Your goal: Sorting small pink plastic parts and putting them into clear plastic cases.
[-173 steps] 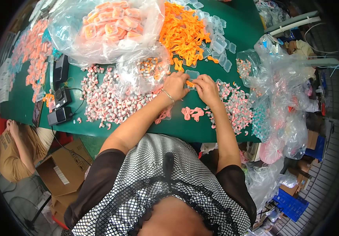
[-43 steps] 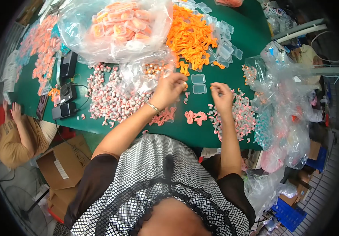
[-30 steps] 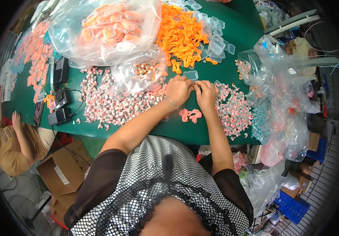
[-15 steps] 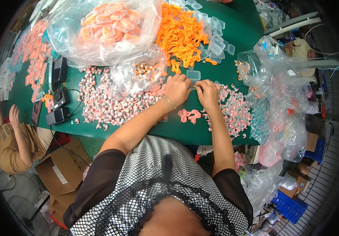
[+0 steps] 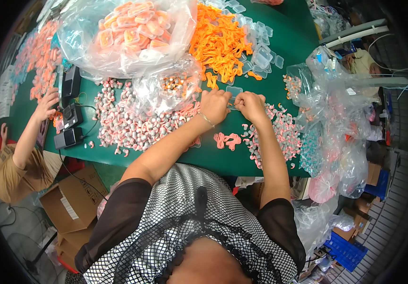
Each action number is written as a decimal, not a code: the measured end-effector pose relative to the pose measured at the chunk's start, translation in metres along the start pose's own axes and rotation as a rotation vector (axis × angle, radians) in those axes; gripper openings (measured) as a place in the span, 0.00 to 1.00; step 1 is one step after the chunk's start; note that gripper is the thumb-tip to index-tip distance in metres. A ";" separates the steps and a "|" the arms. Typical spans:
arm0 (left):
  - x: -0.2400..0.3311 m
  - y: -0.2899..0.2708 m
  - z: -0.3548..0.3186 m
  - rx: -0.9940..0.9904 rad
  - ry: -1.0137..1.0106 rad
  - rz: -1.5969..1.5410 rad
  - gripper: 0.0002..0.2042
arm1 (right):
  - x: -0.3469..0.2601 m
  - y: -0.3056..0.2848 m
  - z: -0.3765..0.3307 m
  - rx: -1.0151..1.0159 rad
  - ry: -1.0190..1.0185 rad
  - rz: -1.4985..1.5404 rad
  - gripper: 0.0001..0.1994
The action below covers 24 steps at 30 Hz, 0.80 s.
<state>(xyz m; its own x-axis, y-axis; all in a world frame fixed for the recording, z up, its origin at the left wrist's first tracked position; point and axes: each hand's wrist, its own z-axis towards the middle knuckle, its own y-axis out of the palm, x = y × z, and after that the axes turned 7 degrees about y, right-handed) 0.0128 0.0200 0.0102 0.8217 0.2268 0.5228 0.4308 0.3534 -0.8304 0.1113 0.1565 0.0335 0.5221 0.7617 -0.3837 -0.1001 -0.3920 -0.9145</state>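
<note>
- On the far left, another worker in a brown shirt (image 5: 10, 175) lifts one hand (image 5: 46, 104) over the table, near a black box-shaped gadget (image 5: 69, 137).
- Next I see a big heap of little grey-and-pink pieces with curly tails (image 5: 135, 125) on the dark green table (image 5: 199, 158).
- Behind the heap sits a big see-through plastic bag (image 5: 78, 49), full of little clear boxes with orange stuff inside (image 5: 135, 28).
- The left hand (image 5: 215, 106) has its fingers curled in, with the tips close to the other hand's tips. I can't tell what it grips.
- Behind that hand is a pile of bright orange loopy strings (image 5: 220, 42).
- Pink bundled strings (image 5: 227, 140) lie on the table on the person's side of the hands.
- A small flat clear plastic case (image 5: 234, 90) lies on the table just past the fingertips, partly hidden by the hands.
- The right hand (image 5: 251, 106) is curled too, and I can't tell what it pinches.
- Beside the right wrist is a second heap of grey-and-pink pieces (image 5: 284, 132).
</note>
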 end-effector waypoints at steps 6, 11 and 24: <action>0.000 -0.001 -0.001 -0.008 -0.032 -0.040 0.19 | 0.017 -0.015 0.022 0.182 0.087 0.216 0.01; -0.002 0.000 0.000 -0.020 -0.020 -0.045 0.20 | 0.049 0.005 0.048 0.576 0.054 -0.174 0.07; -0.007 -0.004 -0.002 -0.051 -0.012 -0.059 0.21 | 0.030 -0.002 0.025 0.261 0.097 0.394 0.08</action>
<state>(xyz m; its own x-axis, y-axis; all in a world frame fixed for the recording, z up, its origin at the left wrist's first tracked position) 0.0060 0.0154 0.0095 0.7902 0.2179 0.5728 0.4968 0.3195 -0.8069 0.1062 0.1928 0.0212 0.4775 0.5247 -0.7048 -0.5090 -0.4886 -0.7086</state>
